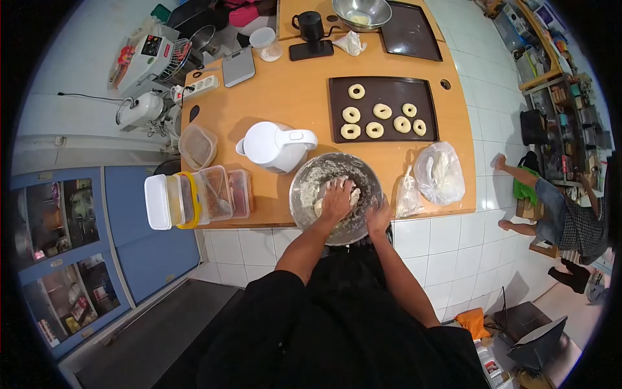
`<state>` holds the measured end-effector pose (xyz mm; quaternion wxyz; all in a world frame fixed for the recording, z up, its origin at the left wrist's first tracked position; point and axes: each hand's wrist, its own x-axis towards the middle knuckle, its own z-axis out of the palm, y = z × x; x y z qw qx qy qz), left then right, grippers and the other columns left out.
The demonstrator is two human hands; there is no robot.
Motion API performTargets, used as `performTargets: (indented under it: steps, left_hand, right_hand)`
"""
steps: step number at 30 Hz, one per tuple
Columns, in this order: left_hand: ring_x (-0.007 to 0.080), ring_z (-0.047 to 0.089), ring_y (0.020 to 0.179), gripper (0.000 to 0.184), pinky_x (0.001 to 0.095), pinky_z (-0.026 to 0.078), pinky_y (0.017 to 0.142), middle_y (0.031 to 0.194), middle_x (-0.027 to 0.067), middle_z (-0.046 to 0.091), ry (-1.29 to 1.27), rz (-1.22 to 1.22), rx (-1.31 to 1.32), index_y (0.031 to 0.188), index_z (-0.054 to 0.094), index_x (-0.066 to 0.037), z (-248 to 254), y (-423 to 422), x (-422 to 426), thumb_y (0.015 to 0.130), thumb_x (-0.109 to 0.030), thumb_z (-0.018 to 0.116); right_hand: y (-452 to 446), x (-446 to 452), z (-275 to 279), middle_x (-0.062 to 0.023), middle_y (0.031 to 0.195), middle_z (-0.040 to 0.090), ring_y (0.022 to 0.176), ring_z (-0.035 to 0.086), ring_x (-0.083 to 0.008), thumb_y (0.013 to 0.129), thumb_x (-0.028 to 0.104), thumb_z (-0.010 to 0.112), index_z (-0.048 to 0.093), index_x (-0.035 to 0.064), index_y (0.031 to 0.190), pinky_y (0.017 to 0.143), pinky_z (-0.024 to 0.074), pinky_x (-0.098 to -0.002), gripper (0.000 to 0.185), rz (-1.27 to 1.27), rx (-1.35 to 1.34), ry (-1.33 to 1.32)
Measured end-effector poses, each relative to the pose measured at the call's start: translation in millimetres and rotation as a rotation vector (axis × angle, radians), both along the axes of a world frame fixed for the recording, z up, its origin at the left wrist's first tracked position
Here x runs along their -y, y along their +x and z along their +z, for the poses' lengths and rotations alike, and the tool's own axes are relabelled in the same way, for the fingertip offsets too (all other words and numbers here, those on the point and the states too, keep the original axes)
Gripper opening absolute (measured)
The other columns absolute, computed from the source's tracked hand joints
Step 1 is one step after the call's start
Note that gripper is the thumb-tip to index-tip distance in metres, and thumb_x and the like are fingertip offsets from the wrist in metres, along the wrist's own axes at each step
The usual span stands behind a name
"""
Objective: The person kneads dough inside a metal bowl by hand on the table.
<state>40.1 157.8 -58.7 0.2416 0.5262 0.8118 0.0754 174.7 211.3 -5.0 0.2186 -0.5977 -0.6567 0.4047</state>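
Note:
A steel mixing bowl (311,223) stands at the table's front edge, its inner wall smeared with flour and dough. Inside it, my left hand (337,198) presses on pale dough (354,196), its fingers bent into it and partly coated. At the bowl's right rim is my right hand (378,217), its fingers wrapped round the edge. Just behind the bowl stands a white pitcher (262,142). To the right lie a tied bag (408,196) and a larger clear plastic bag (440,174) with pale contents.
Ring-shaped dough pieces lie on a dark tray (389,87). Stacked plastic containers (214,191) stand front left. Farther back are a scale (238,67), a black kettle (310,26) and another steel bowl (363,13). A person (576,217) is at the far right.

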Motion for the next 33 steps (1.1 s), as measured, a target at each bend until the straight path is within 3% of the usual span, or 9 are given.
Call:
performTargets:
  steps: [5,6,9,10,14,17,21,26,33]
  left_hand:
    - [0.0400,0.035,0.131,0.078,0.0557,0.027,0.108,0.131,0.0225,0.043,0.191,0.201,-0.051,0.132,0.040,-0.008,-34,-8,-14,0.070,-0.034,0.078]
    - [0.0433,0.041,0.128,0.061,0.0540,0.031,0.106,0.133,0.0267,0.044,0.130,0.203,-0.026,0.128,0.044,-0.009,-7,-11,-16,0.080,-0.038,0.067]
    - [0.0435,0.042,0.127,0.057,0.0551,0.030,0.107,0.132,0.0264,0.045,0.046,0.230,0.009,0.127,0.045,-0.010,6,-4,-13,0.082,-0.040,0.063]
    - [0.0482,0.039,0.128,0.077,0.0592,0.023,0.109,0.138,0.0268,0.042,-0.010,0.180,0.104,0.139,0.034,-0.011,14,-7,-10,0.077,-0.035,0.072]
    - [0.0493,0.028,0.137,0.084,0.0609,0.011,0.114,0.150,0.0329,0.023,0.150,0.002,0.009,0.152,0.019,-0.011,9,3,21,0.085,-0.042,0.060]
    - [0.0458,0.020,0.142,0.083,0.0601,0.003,0.115,0.153,0.0309,0.018,-0.110,-0.137,-0.001,0.152,0.019,-0.010,42,5,38,0.085,-0.037,0.059]
    - [0.0406,0.017,0.145,0.084,0.0586,0.000,0.116,0.152,0.0282,0.025,-0.027,-0.049,0.012,0.152,0.021,-0.011,43,8,61,0.082,-0.039,0.059]
    - [0.0380,0.030,0.141,0.073,0.0624,0.013,0.114,0.152,0.0228,0.030,-0.278,-0.050,-0.041,0.146,0.037,-0.017,49,5,84,0.085,-0.051,0.053]
    - [0.0366,0.057,0.115,0.054,0.0542,0.046,0.094,0.127,0.0191,0.056,-0.545,-0.103,0.114,0.126,0.060,-0.018,98,-17,88,0.075,-0.034,0.068]
  right_hand:
    - [5,5,-6,-0.0290,0.089,0.065,0.088,0.063,-0.0472,0.081,0.003,0.054,0.059,-0.0049,0.111,0.078,0.0478,-0.0486,0.031,0.011,0.017,0.064]
    - [4,6,-3,-0.0290,0.089,0.065,0.088,0.063,-0.0472,0.081,0.003,0.055,0.059,-0.0048,0.110,0.078,0.0478,-0.0487,0.030,-0.014,0.036,0.091]
    - [-6,7,5,-0.0289,0.089,0.065,0.088,0.063,-0.0471,0.081,0.004,0.056,0.059,-0.0043,0.108,0.079,0.0478,-0.0490,0.029,-0.053,0.038,0.121]
    - [-7,4,3,-0.0288,0.088,0.065,0.087,0.063,-0.0472,0.081,0.004,0.057,0.059,-0.0039,0.107,0.079,0.0478,-0.0491,0.028,-0.056,0.012,0.093]
    - [-10,4,-2,-0.0279,0.087,0.065,0.086,0.063,-0.0470,0.080,0.003,0.058,0.061,-0.0025,0.105,0.078,0.0480,-0.0491,0.025,-0.069,0.099,0.032]
    - [-16,2,2,-0.0279,0.086,0.065,0.085,0.063,-0.0471,0.081,0.003,0.058,0.061,-0.0012,0.103,0.076,0.0480,-0.0494,0.023,-0.026,0.033,0.114]
    - [-12,3,-1,-0.0317,0.085,0.064,0.080,0.063,-0.0484,0.081,0.008,0.061,0.062,-0.0055,0.107,0.073,0.0489,-0.0501,0.029,0.006,0.073,0.090]
    - [-15,4,-9,-0.0307,0.083,0.064,0.078,0.062,-0.0490,0.081,0.008,0.061,0.063,-0.0029,0.104,0.071,0.0485,-0.0498,0.025,0.011,0.048,0.068]
    - [-16,8,-10,-0.0280,0.081,0.064,0.078,0.062,-0.0481,0.078,0.003,0.062,0.062,0.0004,0.102,0.071,0.0481,-0.0510,0.024,0.039,0.063,0.130]
